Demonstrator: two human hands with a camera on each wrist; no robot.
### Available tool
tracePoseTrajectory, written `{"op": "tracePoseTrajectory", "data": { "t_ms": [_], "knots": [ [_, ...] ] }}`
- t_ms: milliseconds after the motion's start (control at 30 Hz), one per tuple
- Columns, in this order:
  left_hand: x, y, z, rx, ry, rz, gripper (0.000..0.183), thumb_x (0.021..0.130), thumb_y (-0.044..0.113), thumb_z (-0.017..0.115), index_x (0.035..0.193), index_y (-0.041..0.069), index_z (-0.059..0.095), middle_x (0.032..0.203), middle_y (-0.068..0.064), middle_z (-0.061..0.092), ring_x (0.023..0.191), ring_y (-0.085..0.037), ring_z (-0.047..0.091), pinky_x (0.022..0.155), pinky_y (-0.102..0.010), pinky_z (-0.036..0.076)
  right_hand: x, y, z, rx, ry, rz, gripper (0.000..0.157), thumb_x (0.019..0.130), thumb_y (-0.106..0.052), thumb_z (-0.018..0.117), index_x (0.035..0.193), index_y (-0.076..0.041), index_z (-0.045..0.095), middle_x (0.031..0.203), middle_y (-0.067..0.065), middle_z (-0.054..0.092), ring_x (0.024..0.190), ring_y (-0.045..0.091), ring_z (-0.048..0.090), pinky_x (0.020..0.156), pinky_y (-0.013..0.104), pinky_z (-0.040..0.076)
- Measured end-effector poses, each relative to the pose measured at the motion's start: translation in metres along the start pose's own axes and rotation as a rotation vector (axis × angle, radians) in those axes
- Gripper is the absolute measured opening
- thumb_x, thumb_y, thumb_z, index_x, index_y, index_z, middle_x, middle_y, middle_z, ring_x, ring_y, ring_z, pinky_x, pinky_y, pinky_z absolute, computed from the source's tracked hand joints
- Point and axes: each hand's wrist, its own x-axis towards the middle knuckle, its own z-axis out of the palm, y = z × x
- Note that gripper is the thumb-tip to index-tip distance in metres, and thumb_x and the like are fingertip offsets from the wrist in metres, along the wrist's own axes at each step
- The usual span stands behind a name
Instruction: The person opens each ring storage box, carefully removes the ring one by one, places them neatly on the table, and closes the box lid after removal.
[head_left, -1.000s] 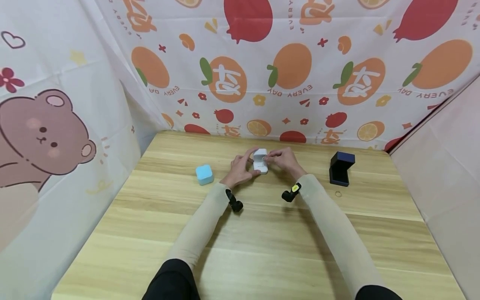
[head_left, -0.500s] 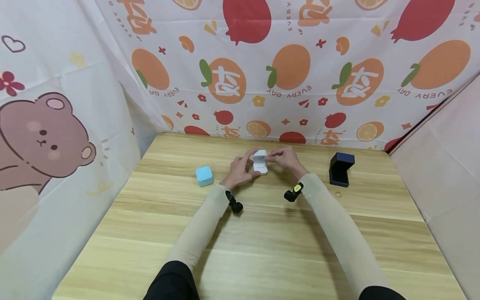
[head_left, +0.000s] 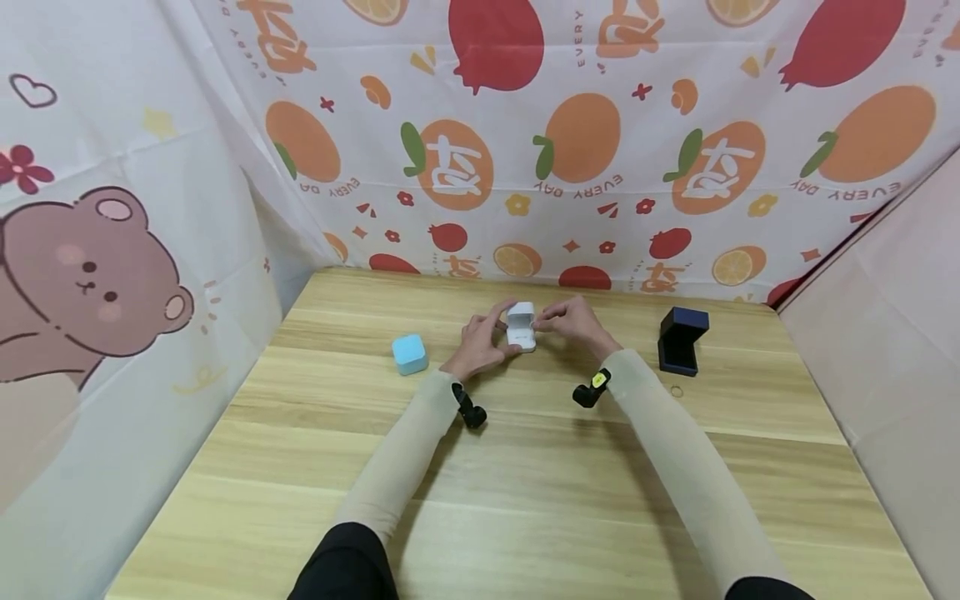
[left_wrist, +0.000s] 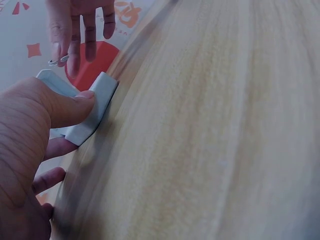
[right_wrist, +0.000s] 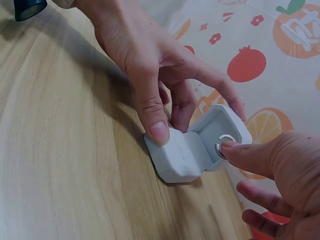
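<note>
A white ring box stands on the table with its lid raised. My left hand grips it from the left, thumb on the base and a finger at the lid's top, as the right wrist view shows. My right hand pinches a silver ring between thumb and fingertips, beside the raised lid. In the left wrist view, that ring hangs from the right fingertips, apart from the box.
A light blue box sits to the left of my left hand. On the right stands an open dark blue ring box, with a second ring lying on the table in front of it. A printed cloth hangs behind.
The right wrist has shifted slightly to the right while its fingertips stay near the white box. My left hand keeps its hold on the box, and the other things have not moved.
</note>
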Motion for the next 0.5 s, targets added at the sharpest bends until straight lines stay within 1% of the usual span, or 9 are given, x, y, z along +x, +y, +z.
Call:
{"op": "tracePoseTrajectory", "data": {
  "t_ms": [167, 267, 400, 500],
  "knots": [
    [-0.0004, -0.0004, 0.0003, 0.016, 0.005, -0.003, 0.088, 0.088, 0.029, 0.079, 0.158, 0.037, 0.026, 0.128, -0.015, 0.067, 0.127, -0.035, 0.046, 0.107, -0.053, 0.029, -0.0013, 0.0006, 0.0001, -0.002, 0.009, -0.008, 0.019, 0.085, -0.021, 0.083, 0.098, -0.008, 0.081, 0.124, 0.012, 0.072, 0.122, 0.03, 0.06, 0.108, 0.05, 0.042],
    [-0.0005, 0.0005, -0.0011, 0.015, 0.001, -0.008, 0.088, 0.088, 0.03, 0.079, 0.158, 0.038, 0.026, 0.129, -0.015, 0.066, 0.128, -0.035, 0.045, 0.107, -0.052, 0.028, 0.0003, 0.0011, -0.0002, -0.023, -0.003, -0.015, 0.018, 0.086, -0.021, 0.082, 0.098, -0.009, 0.081, 0.122, 0.011, 0.074, 0.119, 0.029, 0.061, 0.104, 0.047, 0.043],
    [0.0002, -0.0005, -0.0003, 0.008, -0.003, 0.0, 0.087, 0.088, 0.03, 0.079, 0.158, 0.035, 0.027, 0.13, -0.015, 0.066, 0.129, -0.035, 0.045, 0.107, -0.053, 0.028, 0.0006, 0.0026, 0.0003, -0.057, -0.009, -0.012, 0.016, 0.086, -0.021, 0.082, 0.098, -0.01, 0.081, 0.123, 0.01, 0.074, 0.116, 0.026, 0.062, 0.098, 0.042, 0.045],
    [0.0011, -0.0019, 0.0012, 0.004, 0.0, 0.005, 0.087, 0.088, 0.029, 0.079, 0.159, 0.032, 0.028, 0.128, -0.015, 0.067, 0.127, -0.035, 0.045, 0.107, -0.053, 0.028, -0.0008, 0.0033, 0.0009, -0.073, -0.014, -0.015, 0.017, 0.086, -0.019, 0.082, 0.098, -0.008, 0.081, 0.125, 0.012, 0.073, 0.118, 0.028, 0.062, 0.097, 0.042, 0.046]
  ]
}}
